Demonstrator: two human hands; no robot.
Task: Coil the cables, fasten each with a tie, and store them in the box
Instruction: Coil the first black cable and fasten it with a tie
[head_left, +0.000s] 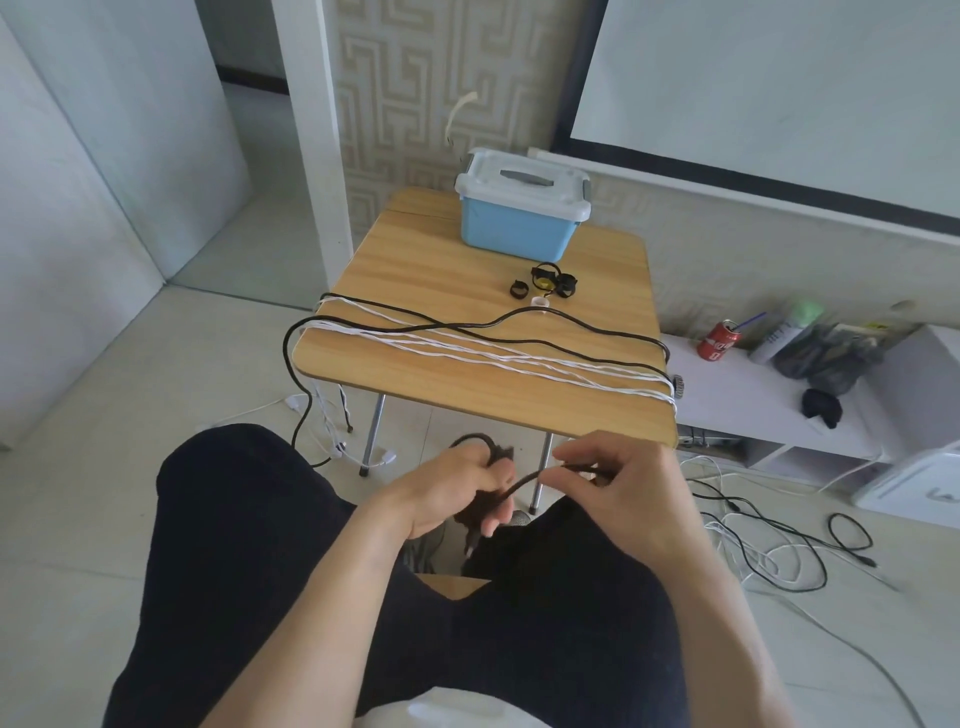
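Left hand (457, 488) gripping black cable (524, 486), right hand (618, 478) pinching it

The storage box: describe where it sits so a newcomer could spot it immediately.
Find the wooden table ahead of the seated person. At its far edge by the wall stands the storage box, light blue. Unlike the small black ties lying before it, it has a closed pale lid with a grey handle.

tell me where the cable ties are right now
In the head view the cable ties lie loose on the far right part of the wooden table, just in front of the closed blue box and behind the stretched cables.
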